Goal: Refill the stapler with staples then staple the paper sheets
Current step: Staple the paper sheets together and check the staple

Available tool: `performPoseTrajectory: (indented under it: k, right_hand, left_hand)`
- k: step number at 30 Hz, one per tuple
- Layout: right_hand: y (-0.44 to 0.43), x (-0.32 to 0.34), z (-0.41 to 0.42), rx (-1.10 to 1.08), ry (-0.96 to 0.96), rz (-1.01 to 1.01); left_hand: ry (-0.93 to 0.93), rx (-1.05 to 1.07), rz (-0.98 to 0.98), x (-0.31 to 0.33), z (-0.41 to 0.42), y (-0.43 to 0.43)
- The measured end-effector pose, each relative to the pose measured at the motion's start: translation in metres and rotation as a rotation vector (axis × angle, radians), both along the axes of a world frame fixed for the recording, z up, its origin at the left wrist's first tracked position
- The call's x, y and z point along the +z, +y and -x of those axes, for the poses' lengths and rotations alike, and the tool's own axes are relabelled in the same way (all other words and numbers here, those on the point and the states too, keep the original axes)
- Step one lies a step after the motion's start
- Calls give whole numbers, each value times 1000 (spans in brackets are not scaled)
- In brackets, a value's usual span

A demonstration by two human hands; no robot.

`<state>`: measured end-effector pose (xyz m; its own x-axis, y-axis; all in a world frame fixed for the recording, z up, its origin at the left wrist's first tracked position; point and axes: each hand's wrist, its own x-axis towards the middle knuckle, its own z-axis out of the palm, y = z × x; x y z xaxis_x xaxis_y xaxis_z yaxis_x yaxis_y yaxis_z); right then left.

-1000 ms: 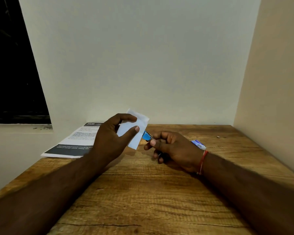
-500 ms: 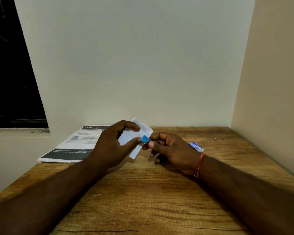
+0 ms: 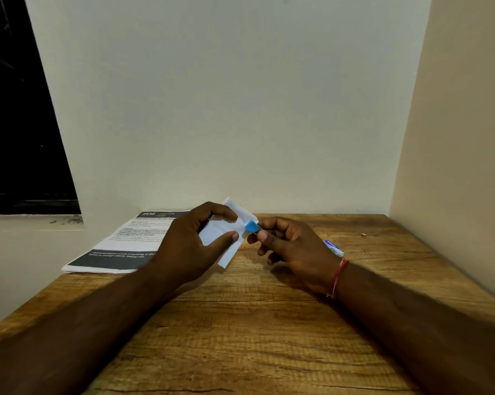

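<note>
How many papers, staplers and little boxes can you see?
Papers: 2 (folded white paper, printed stack)
Staplers: 1 (blue stapler)
Boxes: 1 (small white-and-blue box)
Total: 4

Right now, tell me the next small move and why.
Probably squeeze the stapler shut with the right hand. Its blue nose sits at the edge of the white paper sheets that the left hand pinches above the table; whether the edge lies fully inside its mouth cannot be told.
</note>
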<state>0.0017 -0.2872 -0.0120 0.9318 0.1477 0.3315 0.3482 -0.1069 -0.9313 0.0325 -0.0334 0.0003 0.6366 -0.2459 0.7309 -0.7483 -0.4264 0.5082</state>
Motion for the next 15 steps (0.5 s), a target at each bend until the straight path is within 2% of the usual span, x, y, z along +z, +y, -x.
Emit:
performPoseTrajectory:
  k: [15]
  right_hand:
    - [0, 2, -3, -91, -63, 74]
  left_hand:
    - [50, -10, -35, -1, 0, 0]
